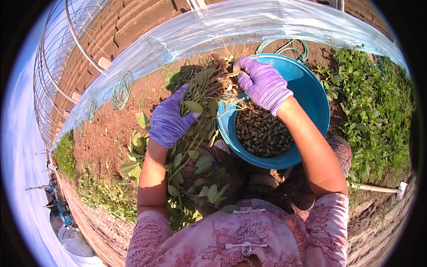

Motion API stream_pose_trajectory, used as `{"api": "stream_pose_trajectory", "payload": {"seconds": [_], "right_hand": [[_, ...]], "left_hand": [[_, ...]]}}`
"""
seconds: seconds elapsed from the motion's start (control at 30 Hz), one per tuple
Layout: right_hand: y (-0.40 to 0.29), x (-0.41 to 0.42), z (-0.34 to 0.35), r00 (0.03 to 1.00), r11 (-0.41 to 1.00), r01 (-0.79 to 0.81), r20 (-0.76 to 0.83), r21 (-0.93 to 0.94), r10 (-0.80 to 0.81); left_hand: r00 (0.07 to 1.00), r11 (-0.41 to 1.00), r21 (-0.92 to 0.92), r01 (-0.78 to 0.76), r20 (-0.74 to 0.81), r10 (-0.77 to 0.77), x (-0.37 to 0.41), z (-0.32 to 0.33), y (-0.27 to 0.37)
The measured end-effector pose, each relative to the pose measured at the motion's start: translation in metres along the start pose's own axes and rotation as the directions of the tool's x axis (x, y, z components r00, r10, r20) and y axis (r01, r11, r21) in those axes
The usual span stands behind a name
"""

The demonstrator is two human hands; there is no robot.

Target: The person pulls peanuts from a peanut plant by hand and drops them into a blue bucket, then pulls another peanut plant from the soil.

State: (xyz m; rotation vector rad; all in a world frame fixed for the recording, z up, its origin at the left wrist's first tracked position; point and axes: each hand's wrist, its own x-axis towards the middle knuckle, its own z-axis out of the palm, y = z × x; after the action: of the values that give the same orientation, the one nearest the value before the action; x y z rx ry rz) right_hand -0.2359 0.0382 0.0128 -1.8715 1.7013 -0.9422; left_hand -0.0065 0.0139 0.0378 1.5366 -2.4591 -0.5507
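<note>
My left hand (173, 116), in a purple knit glove, grips the stems of an uprooted peanut plant (200, 90). Its leafy tops hang down over my left forearm and lap, and its tangled roots reach the near left rim of a blue plastic tub (310, 83). My right hand (262, 81), gloved the same way, is over the tub at the roots, fingers curled around part of them; what exactly lies between the fingertips is hidden. Many unshelled peanuts (263, 133) cover the bottom of the tub.
Clear plastic sheeting (213, 30) runs across beyond the tub. Coils of green cord (122, 91) lie along it. Leafy plants (377, 116) grow at the right, near a wooden-handled tool (377, 188). More cut foliage (103, 197) lies on the soil at the left.
</note>
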Motion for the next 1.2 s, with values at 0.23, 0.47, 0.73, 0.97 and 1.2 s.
{"api": "stream_pose_trajectory", "payload": {"seconds": [0.23,0.47,0.73,0.97,1.2], "right_hand": [[-0.005,0.003,-0.008,0.989,0.971,-0.086,0.097,-0.222,0.11],[0.022,0.004,0.006,0.953,0.822,-0.2,-0.088,0.533,0.289],[0.029,-0.003,-0.031,0.97,0.355,-0.152,0.071,0.922,0.232],[0.027,-0.007,-0.018,0.993,0.983,-0.09,0.088,0.163,0.076],[-0.007,-0.012,0.024,0.975,0.982,-0.186,-0.119,0.025,0.188]], "left_hand": [[0.998,0.995,-0.089,-0.055,-0.014,0.054,-0.002,0.002,-0.007],[0.998,0.994,-0.103,-0.04,0.047,0.045,0.0,0.0,0.007],[0.999,0.991,-0.121,-0.051,-0.006,0.05,0.001,-0.002,-0.01],[1.0,0.981,-0.196,-0.014,-0.026,0.009,0.001,0.001,-0.016],[0.999,0.971,-0.238,-0.003,-0.052,-0.01,-0.001,0.0,-0.015]]}}
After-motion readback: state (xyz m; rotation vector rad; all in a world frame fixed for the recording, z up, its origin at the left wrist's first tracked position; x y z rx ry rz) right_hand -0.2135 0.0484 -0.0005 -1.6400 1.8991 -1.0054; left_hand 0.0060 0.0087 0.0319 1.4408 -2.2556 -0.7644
